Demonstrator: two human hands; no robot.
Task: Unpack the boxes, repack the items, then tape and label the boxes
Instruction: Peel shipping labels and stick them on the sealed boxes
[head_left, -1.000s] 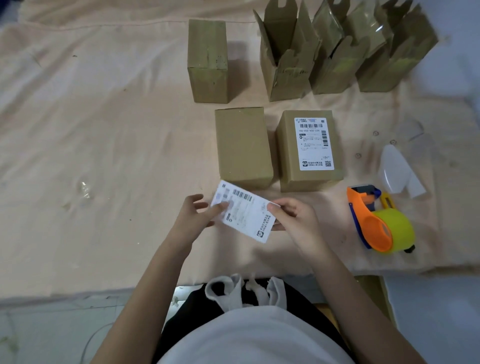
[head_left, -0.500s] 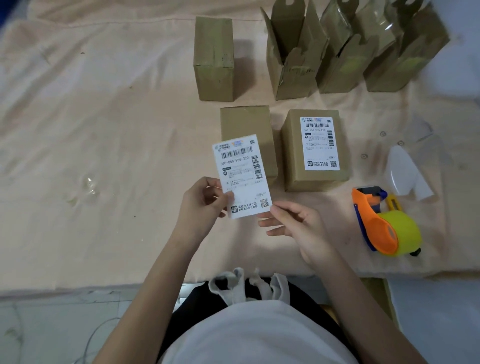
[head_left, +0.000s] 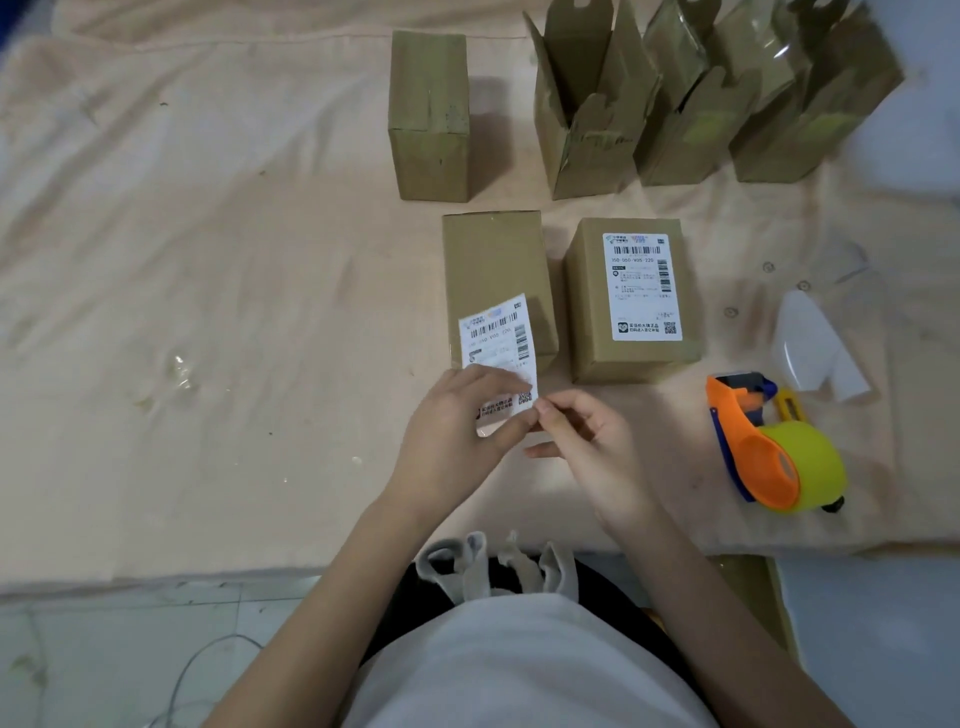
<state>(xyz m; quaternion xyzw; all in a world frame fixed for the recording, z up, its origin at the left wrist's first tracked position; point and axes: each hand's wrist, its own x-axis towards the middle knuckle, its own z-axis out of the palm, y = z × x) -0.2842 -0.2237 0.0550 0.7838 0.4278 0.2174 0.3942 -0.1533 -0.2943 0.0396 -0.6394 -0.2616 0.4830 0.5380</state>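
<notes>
Peach cloth (head_left: 208, 260), creased and flecked with scraps, covers the table left of my grip. My left hand (head_left: 457, 436) pinches the lower part of a white paper label (head_left: 498, 348), thumb beneath and fingers over its face; my right hand (head_left: 587, 447) pinches the label's lower right corner. Just behind the label lies a plain sealed cardboard box (head_left: 493, 265), partly overlapped by it. Right of that sits a box already labelled (head_left: 631, 301). Farther back stand a closed box (head_left: 428, 114) and three open boxes (head_left: 587, 114). Right of my grip rests an orange tape dispenser (head_left: 769, 447) holding a glossy yellow roll, beside white backing sheets (head_left: 810, 353).
</notes>
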